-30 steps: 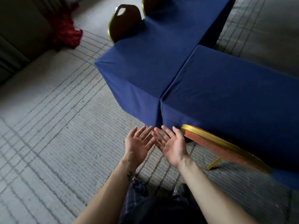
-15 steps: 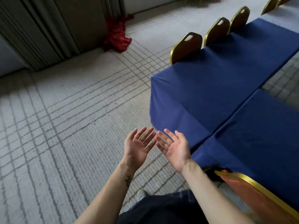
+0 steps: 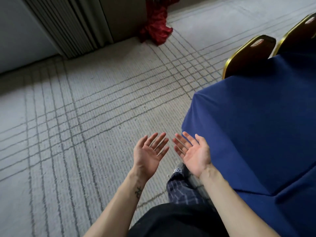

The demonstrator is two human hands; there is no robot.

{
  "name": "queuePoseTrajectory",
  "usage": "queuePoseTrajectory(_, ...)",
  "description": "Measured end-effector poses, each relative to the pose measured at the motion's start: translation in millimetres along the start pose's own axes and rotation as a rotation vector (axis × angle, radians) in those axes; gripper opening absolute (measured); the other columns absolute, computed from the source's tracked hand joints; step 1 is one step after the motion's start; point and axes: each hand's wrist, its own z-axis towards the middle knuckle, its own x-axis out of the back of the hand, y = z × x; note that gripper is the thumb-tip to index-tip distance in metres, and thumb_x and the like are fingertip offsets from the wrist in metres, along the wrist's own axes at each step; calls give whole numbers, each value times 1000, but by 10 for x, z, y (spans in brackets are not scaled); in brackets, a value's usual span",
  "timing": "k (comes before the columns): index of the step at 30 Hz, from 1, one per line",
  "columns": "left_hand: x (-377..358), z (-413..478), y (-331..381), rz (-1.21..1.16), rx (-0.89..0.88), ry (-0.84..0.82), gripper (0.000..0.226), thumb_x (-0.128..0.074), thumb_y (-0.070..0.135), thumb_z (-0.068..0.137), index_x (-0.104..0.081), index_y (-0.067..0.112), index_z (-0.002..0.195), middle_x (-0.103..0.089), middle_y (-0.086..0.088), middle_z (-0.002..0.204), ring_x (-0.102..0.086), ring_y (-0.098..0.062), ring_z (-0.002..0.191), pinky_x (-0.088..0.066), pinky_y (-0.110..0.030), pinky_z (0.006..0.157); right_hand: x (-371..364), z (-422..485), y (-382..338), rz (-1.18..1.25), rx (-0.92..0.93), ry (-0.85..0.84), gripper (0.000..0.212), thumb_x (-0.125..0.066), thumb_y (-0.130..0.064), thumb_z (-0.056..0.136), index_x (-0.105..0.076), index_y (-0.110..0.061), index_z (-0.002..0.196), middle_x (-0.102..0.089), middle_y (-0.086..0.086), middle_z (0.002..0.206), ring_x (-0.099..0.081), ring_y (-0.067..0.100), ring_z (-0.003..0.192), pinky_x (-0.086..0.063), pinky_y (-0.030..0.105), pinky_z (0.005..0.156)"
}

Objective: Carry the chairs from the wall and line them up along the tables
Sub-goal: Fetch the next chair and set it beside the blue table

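My left hand (image 3: 149,153) and my right hand (image 3: 193,153) are held out in front of me, palms up, fingers straight, holding nothing. A table under a blue cloth (image 3: 256,127) fills the right side, its corner just right of my right hand. Behind its far edge stand two dark chair backs with gold rims: one chair (image 3: 248,55) and a second chair (image 3: 301,36) at the frame's right edge. Their seats and legs are hidden by the table.
Grey carpet with a darker grid pattern (image 3: 77,125) covers the floor to my left and ahead. A pleated grey partition (image 3: 71,23) runs along the top left. A crumpled red cloth (image 3: 156,31) lies at its foot. My leg and shoe (image 3: 181,170) show below my hands.
My view has swung left: the table has slid to the right, the nearby red-seated chair has left the frame, more carpet and the partition show. My hands have parted slightly, still open.
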Motion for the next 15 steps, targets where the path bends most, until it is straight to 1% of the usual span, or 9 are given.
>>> queuePoseTrajectory(3,-277,369,446,-39,-76,52,50,-40,35,105,-50,4,143,-67,-20,132,-61,-37,128,-37,-53,118,-472,601,-291,-14,-70,-38,52,-43,-41,103,-54,-8,142,-69,17,130,-66,33,122,-45,46,111)
queuePoseTrajectory(8,-673,772,1052,-68,-166,56,49,-40,37,106,-52,6,142,-66,-19,134,-61,-36,129,-38,-52,117,-1209,1191,-732,-81,-109,-141,52,-42,-39,103,-54,-7,142,-68,18,131,-63,34,126,-45,45,110)
queuePoseTrajectory(12,-966,1211,1429,-97,-172,47,52,-39,38,105,-51,3,143,-66,-20,134,-60,-36,130,-35,-53,118,-1573,1629,-1009,-106,-140,-182,50,-41,-39,104,-55,-8,140,-68,17,131,-65,32,123,-46,44,105)
queuePoseTrajectory(15,-1185,1693,1735,-80,-148,58,53,-40,38,105,-50,3,144,-65,-20,135,-60,-37,130,-36,-53,118,-1827,2075,-1199,-94,-136,-152,49,-42,-38,103,-55,-8,140,-67,18,133,-65,32,123,-44,45,109)
